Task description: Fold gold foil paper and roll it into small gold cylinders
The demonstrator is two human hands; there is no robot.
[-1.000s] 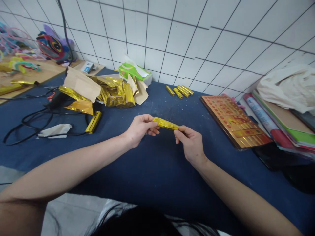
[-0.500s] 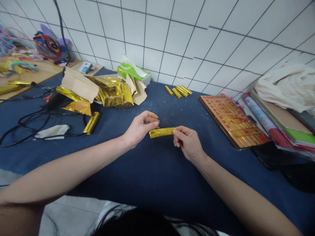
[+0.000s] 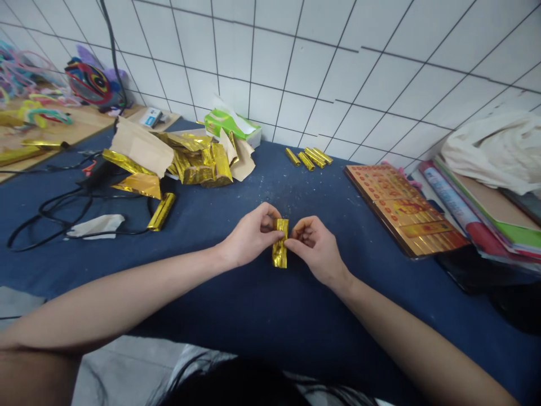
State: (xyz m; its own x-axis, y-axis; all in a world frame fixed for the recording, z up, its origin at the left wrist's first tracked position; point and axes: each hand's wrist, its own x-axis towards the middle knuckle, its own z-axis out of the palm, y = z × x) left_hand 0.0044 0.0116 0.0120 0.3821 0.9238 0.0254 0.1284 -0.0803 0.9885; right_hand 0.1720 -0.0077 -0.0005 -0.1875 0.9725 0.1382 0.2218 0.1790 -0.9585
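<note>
A short roll of gold foil paper point(image 3: 279, 248) stands nearly upright over the dark blue table cloth point(image 3: 262, 304). My left hand point(image 3: 252, 235) pinches its top end from the left. My right hand point(image 3: 315, 248) pinches the same end from the right, fingers curled. Both hands meet at the roll's top, in the middle of the table.
A heap of gold foil sheets and brown paper point(image 3: 186, 158) lies at the back left, one gold roll point(image 3: 161, 211) beside it. Several finished gold rolls point(image 3: 308, 157) lie by the tiled wall. A stack of printed orange-gold sheets point(image 3: 406, 208) is at right; black cables point(image 3: 54, 208) at left.
The roll was held level between my hands; it has been turned to stand upright, and both hands have come together at its top end.
</note>
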